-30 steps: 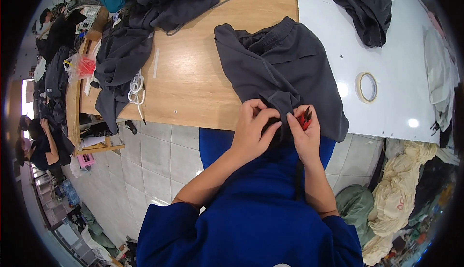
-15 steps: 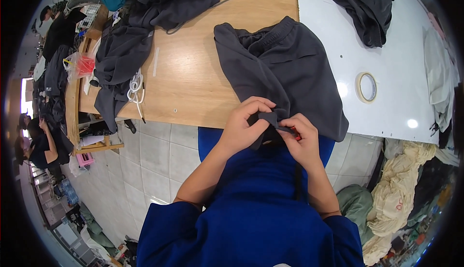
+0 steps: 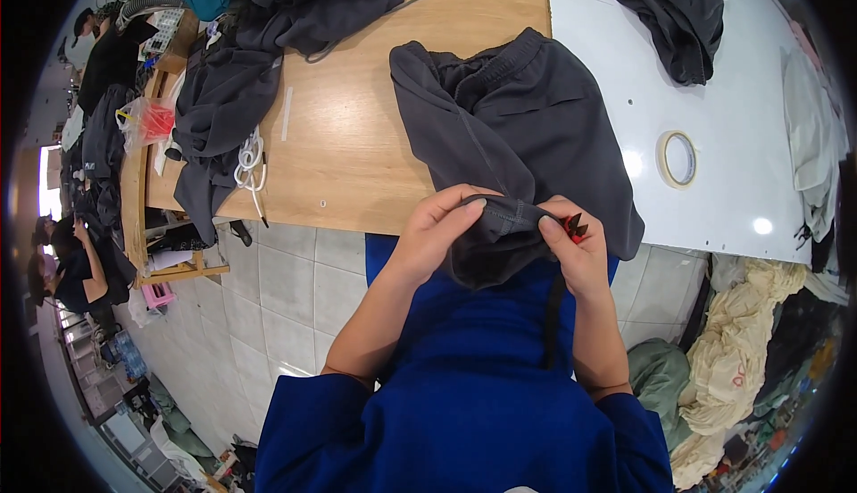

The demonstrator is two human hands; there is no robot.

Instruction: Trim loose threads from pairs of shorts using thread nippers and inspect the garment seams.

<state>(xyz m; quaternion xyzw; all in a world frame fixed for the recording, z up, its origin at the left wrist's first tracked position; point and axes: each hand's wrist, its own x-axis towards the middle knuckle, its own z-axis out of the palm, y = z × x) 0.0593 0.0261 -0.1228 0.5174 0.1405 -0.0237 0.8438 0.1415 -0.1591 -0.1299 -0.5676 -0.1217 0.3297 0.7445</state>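
Observation:
Dark grey trousers [image 3: 558, 136] with an elastic waistband lie on the table, waistband at the far end. One leg end hangs over the near edge, its hem opening toward me and a stitched seam showing. My left hand [image 3: 437, 229] pinches the hem on the left, thumb on top. On the other side of the seam, my right hand [image 3: 576, 247] grips the same hem between thumb and fingers. Tucked in the right hand is a small red tool with dark pointed tips [image 3: 576, 227], which looks like thread snips; most of it is hidden by the fingers.
More dark grey garments [image 3: 232, 91] are heaped at the left, by a white cord [image 3: 252, 167]. A tape roll [image 3: 676, 160] and another dark garment [image 3: 674, 11] lie on the white tabletop [image 3: 598, 55]. Cream cloth [image 3: 736, 350] is piled at lower right. People sit far left.
My hands have moved apart, spreading the bunched hem so its seam shows. The leg end has come nearer to me, and the red tool's dark tips have come into sight.

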